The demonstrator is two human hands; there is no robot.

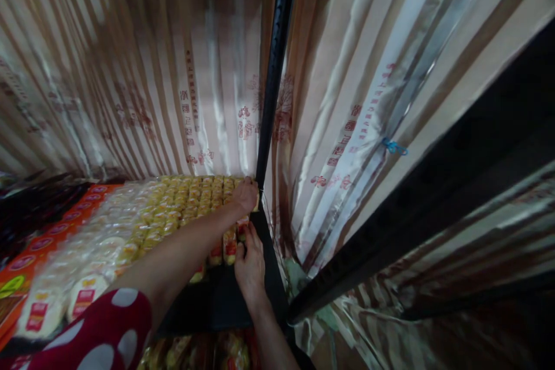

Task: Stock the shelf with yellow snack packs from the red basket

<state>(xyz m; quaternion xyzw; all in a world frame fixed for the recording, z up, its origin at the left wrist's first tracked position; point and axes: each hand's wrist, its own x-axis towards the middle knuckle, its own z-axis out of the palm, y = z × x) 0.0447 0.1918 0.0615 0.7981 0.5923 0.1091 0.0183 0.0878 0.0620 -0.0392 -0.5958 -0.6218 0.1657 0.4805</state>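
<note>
My left hand (246, 193) reaches to the far right corner of a block of small yellow wrapped pastries (191, 199). Its fingers are bent down over a packet at the end of the last row, and partly hidden. Closer to me, my right hand (251, 263) rests against the near end of that row, thumb and fingers apart. Its fingertips touch the side of a red-labelled packet (243, 224). The rows stand tightly packed in clear wrappers, on a black shelf (217, 300).
Left of the pastries lie round white packaged cakes (87, 292) with red labels, then an orange printed strip (56, 231). A black upright post (272, 69) stands at the shelf's back corner. Striped plastic sheeting (208, 58) hangs behind. More packets (182, 352) lie on a lower shelf.
</note>
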